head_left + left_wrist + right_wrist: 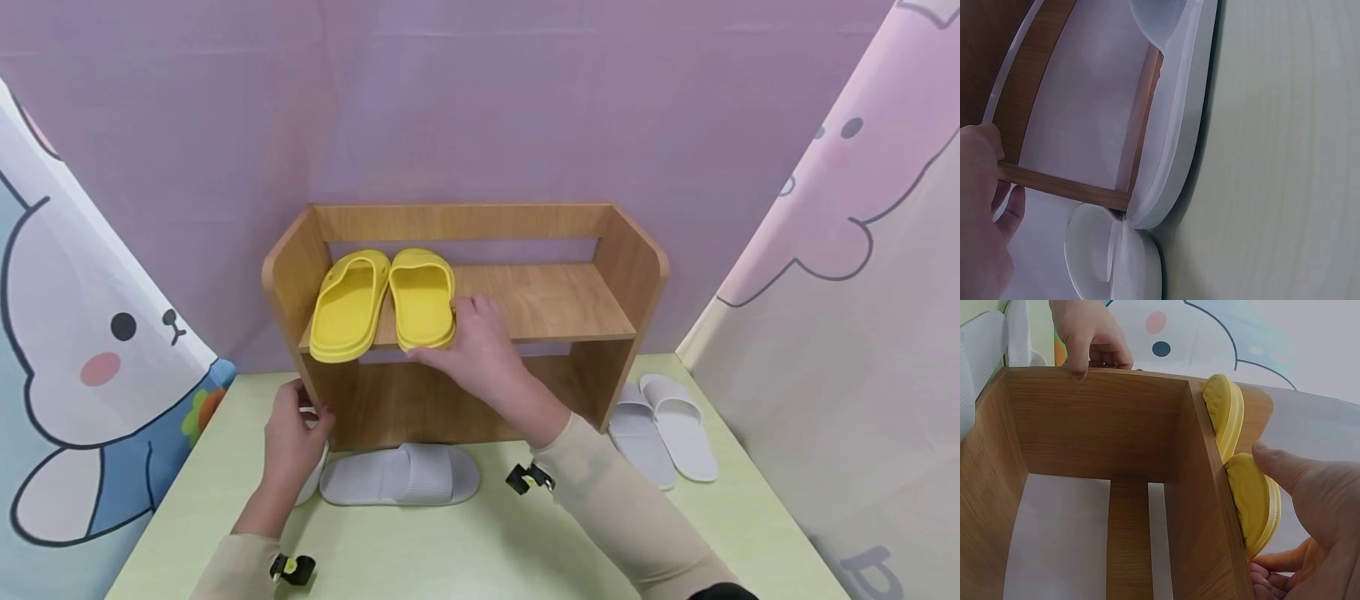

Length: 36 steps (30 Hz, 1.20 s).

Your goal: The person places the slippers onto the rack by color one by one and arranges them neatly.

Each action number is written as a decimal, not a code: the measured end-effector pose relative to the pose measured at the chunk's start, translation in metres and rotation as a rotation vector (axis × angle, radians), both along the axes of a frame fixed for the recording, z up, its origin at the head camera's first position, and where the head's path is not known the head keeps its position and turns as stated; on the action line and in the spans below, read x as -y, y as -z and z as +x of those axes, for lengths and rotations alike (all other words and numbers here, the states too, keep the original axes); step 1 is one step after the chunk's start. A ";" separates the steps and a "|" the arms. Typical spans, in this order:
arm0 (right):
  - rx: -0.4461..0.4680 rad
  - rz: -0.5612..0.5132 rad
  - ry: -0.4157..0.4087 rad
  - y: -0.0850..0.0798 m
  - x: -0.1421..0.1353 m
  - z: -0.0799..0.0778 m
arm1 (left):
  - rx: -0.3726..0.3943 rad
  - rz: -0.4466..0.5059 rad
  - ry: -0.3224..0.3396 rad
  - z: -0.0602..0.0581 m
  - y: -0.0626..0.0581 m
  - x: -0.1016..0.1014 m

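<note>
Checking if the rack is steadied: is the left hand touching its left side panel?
Touching: the right wrist view shows the left hand with its thumb lapped over the left side panel.

The left hand (pixel 295 433) hid much of the white slipper (pixel 313 477) beside the rack (pixel 532 293); the right hand (pixel 487 354) covered a bit of the right clog (pixel 422 304). The left wrist view's top edge cut off the grey slipper (pixel 1190 106), the right wrist view's bottom edge the rack.

Backed by purple sheet (pixel 480 108) behind rear edge of pale green tabletop (pixel 420 550); cartoon-print sheet (pixel 67 333) at left edge, pink-figured sheet (pixel 832 350) at right
</note>
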State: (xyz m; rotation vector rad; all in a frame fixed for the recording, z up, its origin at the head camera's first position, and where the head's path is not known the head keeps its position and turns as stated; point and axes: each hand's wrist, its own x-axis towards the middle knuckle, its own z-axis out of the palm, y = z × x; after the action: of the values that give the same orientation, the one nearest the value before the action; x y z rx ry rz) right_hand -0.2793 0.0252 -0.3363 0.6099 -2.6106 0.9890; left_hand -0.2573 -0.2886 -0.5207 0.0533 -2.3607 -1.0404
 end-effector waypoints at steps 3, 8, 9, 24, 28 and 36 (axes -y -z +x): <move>-0.026 0.012 -0.003 0.001 0.003 -0.001 | -0.007 -0.007 0.000 0.000 0.000 0.000; -0.084 0.036 0.003 0.005 0.007 -0.004 | -0.023 -0.012 0.000 0.000 0.001 0.000; -0.100 0.038 0.001 0.006 0.008 -0.004 | -0.024 -0.011 0.000 0.000 0.001 0.000; -0.214 0.064 0.002 0.012 0.010 -0.001 | -0.077 -0.012 0.018 0.000 0.003 -0.002; -0.208 0.065 0.004 0.012 0.008 0.000 | -0.077 -0.012 0.022 -0.001 0.003 -0.003; -0.179 0.035 -0.025 0.013 0.002 -0.001 | -0.060 -0.015 0.026 -0.004 0.002 -0.004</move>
State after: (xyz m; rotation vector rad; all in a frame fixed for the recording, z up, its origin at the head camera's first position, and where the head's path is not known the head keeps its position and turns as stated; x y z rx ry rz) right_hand -0.2804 0.0233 -0.3495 0.7075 -2.4733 0.8549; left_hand -0.2614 -0.2847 -0.5229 -0.0140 -2.3207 -1.0225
